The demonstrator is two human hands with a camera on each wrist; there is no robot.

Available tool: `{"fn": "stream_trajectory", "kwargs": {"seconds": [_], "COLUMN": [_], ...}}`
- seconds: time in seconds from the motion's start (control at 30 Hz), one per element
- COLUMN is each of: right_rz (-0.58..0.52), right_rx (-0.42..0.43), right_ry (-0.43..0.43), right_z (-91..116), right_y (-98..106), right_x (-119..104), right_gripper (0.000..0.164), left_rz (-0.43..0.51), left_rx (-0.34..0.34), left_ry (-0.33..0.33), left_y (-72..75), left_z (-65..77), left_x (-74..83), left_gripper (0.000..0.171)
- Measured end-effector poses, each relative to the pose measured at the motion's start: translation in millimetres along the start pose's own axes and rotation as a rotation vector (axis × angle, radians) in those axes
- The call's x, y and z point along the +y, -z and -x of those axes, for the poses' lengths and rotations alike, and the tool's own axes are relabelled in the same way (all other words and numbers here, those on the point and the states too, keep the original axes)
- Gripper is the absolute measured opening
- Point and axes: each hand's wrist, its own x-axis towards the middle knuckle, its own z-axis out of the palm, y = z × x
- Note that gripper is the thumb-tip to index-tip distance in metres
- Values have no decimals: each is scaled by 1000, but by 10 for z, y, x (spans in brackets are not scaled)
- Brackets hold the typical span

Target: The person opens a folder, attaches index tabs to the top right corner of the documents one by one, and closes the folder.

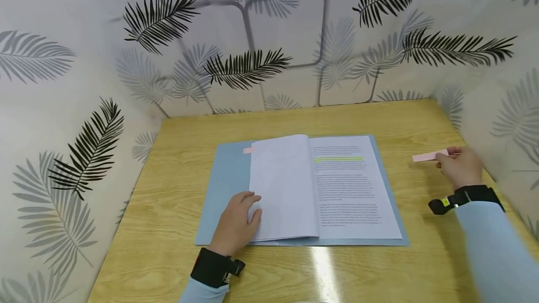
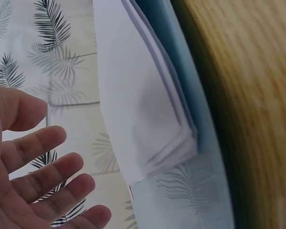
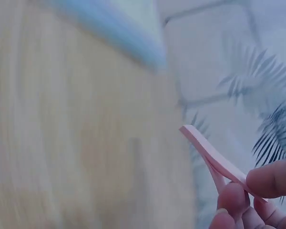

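My right hand (image 1: 463,167) pinches a thin pad of pink sticky notes (image 1: 425,157) above the table, to the right of a blue folder (image 1: 229,167). In the right wrist view the pad (image 3: 209,155) juts out from thumb and fingertips, with one layer splayed from the rest. Over the left edge of the turned white pages (image 1: 280,191) lies my left hand (image 1: 237,221), fingers relaxed and holding nothing. The left wrist view shows its fingers (image 2: 62,176) spread beside the stack. A printed page (image 1: 349,191) with a yellow highlighted line (image 1: 338,159) faces up.
A pink tab (image 1: 247,150) sticks out from the upper left edge of the pages. The folder rests on a yellow wooden table (image 1: 177,191). Leaf-patterned wall covering (image 1: 290,36) stands behind and along both sides of the table.
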Motion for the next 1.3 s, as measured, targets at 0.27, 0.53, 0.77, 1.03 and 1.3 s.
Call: {"fn": "stream_trajectory", "kwargs": {"seconds": [0.27,0.53,0.77,1.03,1.3], "right_rz": [-219,-406,-459,-468,-457], "right_rx": [-203,-469,-653,-742,-762], "right_ry": [208,275,248,266,291], "right_z": [594,1186,1489,1651,1720], "right_y": [-420,-939,-1289,-1404,-1438], "right_x": [-616,-1038,-1170,-1214,-1226], "right_gripper": [38,30,27,24,24], "left_rz": [63,68,58,53,74], "left_rx": [117,125,91,126,179], "left_ry": [-167,-297,-293,-288,-306], "left_y": [-23,-112,-217,-277,-307], "left_z": [-161,-407,-462,-386,-371], "left_x": [157,442,520,518,502], "left_gripper": [25,55,68,49,25]}}
